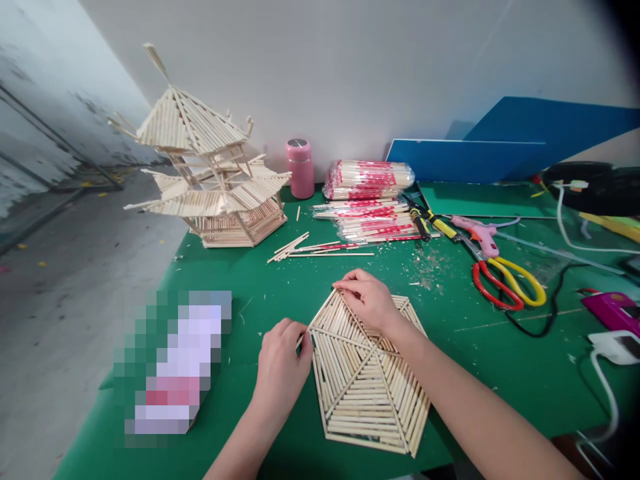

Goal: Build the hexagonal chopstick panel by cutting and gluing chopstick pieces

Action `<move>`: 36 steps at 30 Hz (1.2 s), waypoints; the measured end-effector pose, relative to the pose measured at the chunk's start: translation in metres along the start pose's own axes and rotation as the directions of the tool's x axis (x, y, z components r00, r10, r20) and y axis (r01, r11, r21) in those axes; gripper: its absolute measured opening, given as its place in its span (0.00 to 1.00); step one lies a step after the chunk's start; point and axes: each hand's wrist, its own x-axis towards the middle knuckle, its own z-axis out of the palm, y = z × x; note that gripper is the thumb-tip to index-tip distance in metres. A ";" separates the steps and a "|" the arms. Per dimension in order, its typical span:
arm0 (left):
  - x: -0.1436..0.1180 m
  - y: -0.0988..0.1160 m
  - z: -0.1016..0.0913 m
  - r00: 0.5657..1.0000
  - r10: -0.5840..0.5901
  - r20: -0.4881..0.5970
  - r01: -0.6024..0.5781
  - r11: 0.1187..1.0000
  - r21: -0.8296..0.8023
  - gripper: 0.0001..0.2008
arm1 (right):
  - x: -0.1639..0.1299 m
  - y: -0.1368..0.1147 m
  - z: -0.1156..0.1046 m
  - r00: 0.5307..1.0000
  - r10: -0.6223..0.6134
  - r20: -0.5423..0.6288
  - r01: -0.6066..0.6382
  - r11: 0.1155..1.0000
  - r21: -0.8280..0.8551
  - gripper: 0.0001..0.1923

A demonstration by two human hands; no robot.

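A green-covered table point(235, 267) stands against a pale wall point(350, 80), a grey floor point(125, 240) beyond its left edge. Toward the near edge lies a hexagonal stick panel point(360, 403); the left hand point(283, 360) pinches its left corner, the right hand point(369, 300) its far one. A stick pagoda point(213, 200) stands at the table's far left corner.

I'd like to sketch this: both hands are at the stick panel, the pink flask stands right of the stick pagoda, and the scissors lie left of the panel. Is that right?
Not quite: the scissors lie right of the stick panel, as the head view shows. Left hand and right hand are at it, and the pink flask stands right of the stick pagoda.
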 end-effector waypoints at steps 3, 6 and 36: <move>0.000 -0.001 0.001 1.000 -0.007 -0.007 0.007 1.000 0.000 0.10 | 0.000 0.000 -0.001 1.000 0.001 0.003 -0.001 1.000 0.003 0.13; 0.000 -0.002 0.002 1.000 -0.023 0.000 0.023 1.000 -0.004 0.09 | 0.000 0.000 -0.001 1.000 0.001 0.003 -0.001 1.000 0.005 0.13; 0.005 -0.003 -0.001 0.996 -0.069 0.058 0.073 0.995 -0.070 0.11 | 0.000 0.001 -0.001 1.000 0.002 -0.008 -0.002 1.000 0.009 0.14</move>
